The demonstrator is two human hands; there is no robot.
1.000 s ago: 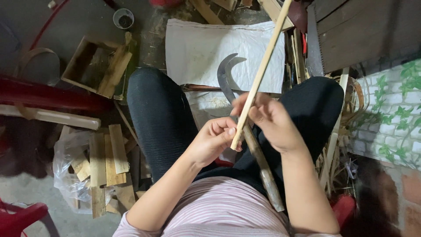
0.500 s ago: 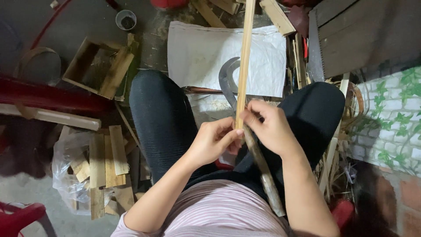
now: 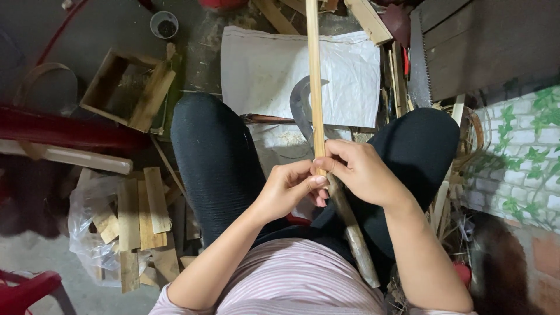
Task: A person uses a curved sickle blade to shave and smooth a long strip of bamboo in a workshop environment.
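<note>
I sit with both knees up in dark trousers. A long thin bamboo strip (image 3: 314, 70) runs from my fingers straight up out of the top of the view. My left hand (image 3: 286, 189) pinches its near end from the left. My right hand (image 3: 361, 172) grips it from the right, just above. Beneath the strip a curved-blade knife (image 3: 301, 105) points away from me, and its wooden handle (image 3: 356, 233) lies along my right thigh.
A white sack (image 3: 268, 70) is spread on the floor ahead. A wooden box (image 3: 122, 87) and a small cup (image 3: 164, 23) sit at the upper left. A plastic bag of wood offcuts (image 3: 125, 224) lies left. A saw (image 3: 417, 58) and planks are on the right.
The bamboo strip has swung from leaning right to standing almost straight up in the view. Both hands stayed together at its near end.
</note>
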